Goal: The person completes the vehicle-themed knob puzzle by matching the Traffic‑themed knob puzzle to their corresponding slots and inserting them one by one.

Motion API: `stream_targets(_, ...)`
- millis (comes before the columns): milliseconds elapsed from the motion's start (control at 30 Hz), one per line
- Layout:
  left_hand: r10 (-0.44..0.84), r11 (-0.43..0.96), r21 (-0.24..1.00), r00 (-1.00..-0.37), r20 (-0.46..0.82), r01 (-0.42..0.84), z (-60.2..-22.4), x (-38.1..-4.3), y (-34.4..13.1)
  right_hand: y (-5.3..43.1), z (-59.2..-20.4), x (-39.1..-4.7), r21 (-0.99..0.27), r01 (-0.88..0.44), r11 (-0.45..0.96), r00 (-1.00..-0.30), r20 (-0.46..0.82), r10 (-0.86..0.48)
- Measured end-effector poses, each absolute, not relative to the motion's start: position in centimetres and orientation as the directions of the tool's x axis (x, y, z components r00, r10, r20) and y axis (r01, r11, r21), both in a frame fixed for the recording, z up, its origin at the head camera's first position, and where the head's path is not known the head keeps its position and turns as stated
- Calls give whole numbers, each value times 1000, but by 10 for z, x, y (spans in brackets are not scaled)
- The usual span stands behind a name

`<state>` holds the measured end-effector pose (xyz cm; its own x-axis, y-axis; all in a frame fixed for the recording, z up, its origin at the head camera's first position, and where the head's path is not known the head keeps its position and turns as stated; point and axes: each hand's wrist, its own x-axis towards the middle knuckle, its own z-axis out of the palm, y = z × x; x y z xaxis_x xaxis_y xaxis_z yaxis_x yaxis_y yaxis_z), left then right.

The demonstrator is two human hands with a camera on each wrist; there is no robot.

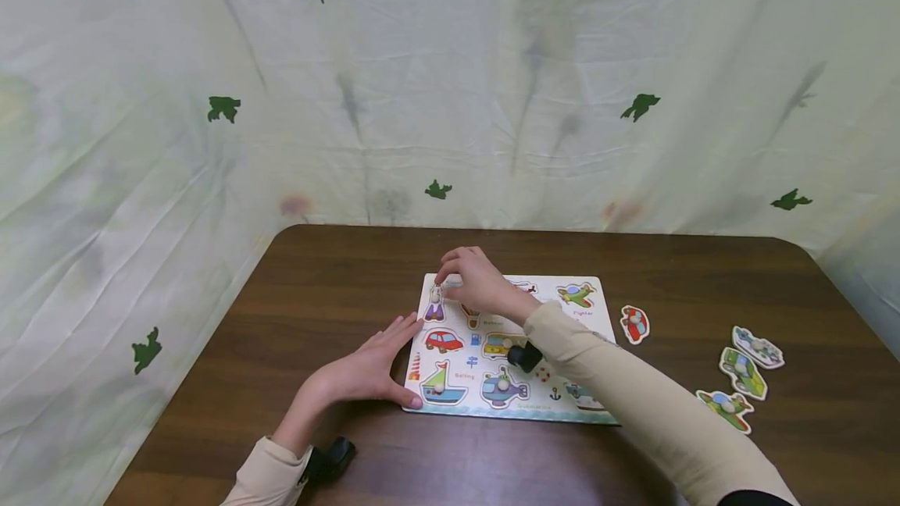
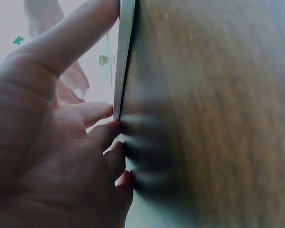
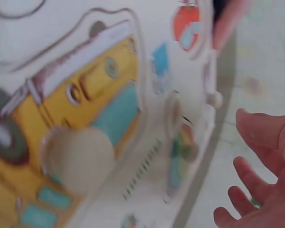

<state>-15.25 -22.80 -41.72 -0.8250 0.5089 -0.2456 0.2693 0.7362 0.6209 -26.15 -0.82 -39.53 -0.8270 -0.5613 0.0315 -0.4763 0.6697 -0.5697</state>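
A white knobbed puzzle board (image 1: 485,406) lies on the table, its pictures showing vehicles. Along its left edge rests my left hand (image 1: 369,365), fingers spread and fairly straight, with the thumb at the near corner; the left wrist view shows the fingertips touching the board's rim (image 2: 125,61). Over the far left corner reaches my right hand (image 1: 485,283), beside a purple and white rocket piece (image 1: 434,307). In the right wrist view, the right thumb and fingers (image 3: 256,166) stand apart from a small knob (image 3: 214,99), with nothing between them. A yellow bus piece (image 3: 90,99) shows large there.
Right of the board, a red piece (image 1: 635,325) lies alone on the brown table (image 1: 675,272). Farther right lie a grey-white piece (image 1: 758,347), a green and yellow piece (image 1: 743,373) and a plane piece (image 1: 727,410). A leaf-patterned curtain (image 1: 450,100) hangs behind.
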Motion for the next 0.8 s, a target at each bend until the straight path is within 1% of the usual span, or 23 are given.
stream_targets(133,505,738,622,-826,-252,261,-417,-153,-227,6,-388,-261,-628,-455,632,-843,76,-532)
stream_targets(300,501,739,623,-827,-255,256,-415,-153,-226,26,-381,-256,-659,-465,592,-846,134,-515)
stream_targets(600,500,735,631,-827,-257,249,-416,-152,-226,61,-368,-234,-679,-475,560,-858,214,-467)
stream_targets(800,500,735,630,-827,-257,249,-417,-152,-225,84,-362,-221,-680,-475,558,-864,240,-444)
